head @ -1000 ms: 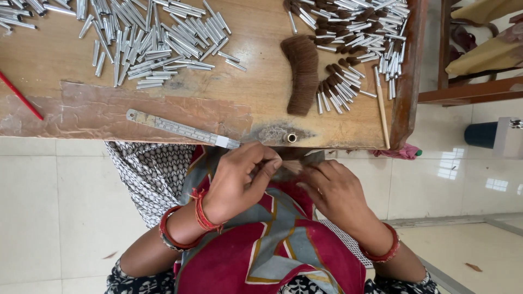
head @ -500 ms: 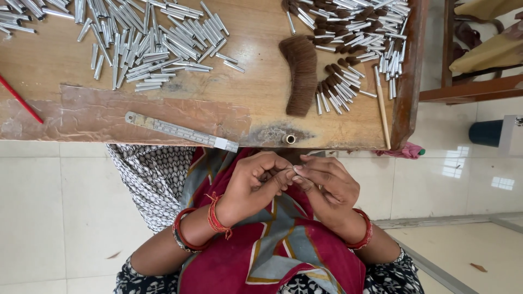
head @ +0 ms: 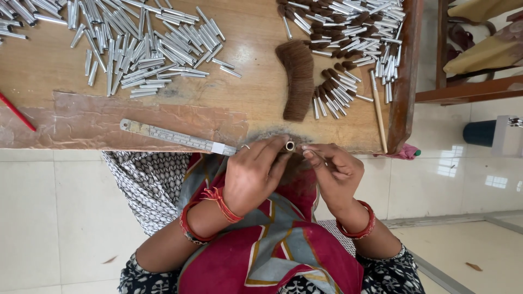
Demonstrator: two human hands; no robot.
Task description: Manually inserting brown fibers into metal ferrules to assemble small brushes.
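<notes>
Here, a person seated at a wooden worktable (head: pixel 256 117) brings both hands together at the table's near edge, at about 6 o'clock from the heap of brown bristle (head: pixel 297 79) lying on the board. The left hand (head: pixel 253 174) is curled, its fingertips closed around a short metal tube (head: pixel 290 145) whose open end faces the camera, right at the lip of the table. The right hand (head: pixel 335 171) sits just beside it at 3 o'clock, thumb and forefinger pinched narrowly together close to the tube's mouth; whether anything is caught in that pinch is too small to tell. Red bangles (head: pixel 359 228) circle both wrists.

At 9 o'clock from the hands, a steel ruler (head: pixel 174 136) lies slanted along a patch of brown tape (head: pixel 109 117), its near end almost touching the left knuckles. At 11 o'clock, well apart, a loose spread of silver tubes (head: pixel 141 49) covers the board. At 1 o'clock lies a second pile, tubes already filled with brown bristle tufts (head: pixel 348 54), with a thin wooden stick (head: pixel 377 109) lying beside it near the table's right edge. A red pencil (head: pixel 16 111) shows at the far 9 o'clock edge. Below the table, pale floor tiles (head: pixel 49 218) surround the person's patterned clothing.
</notes>
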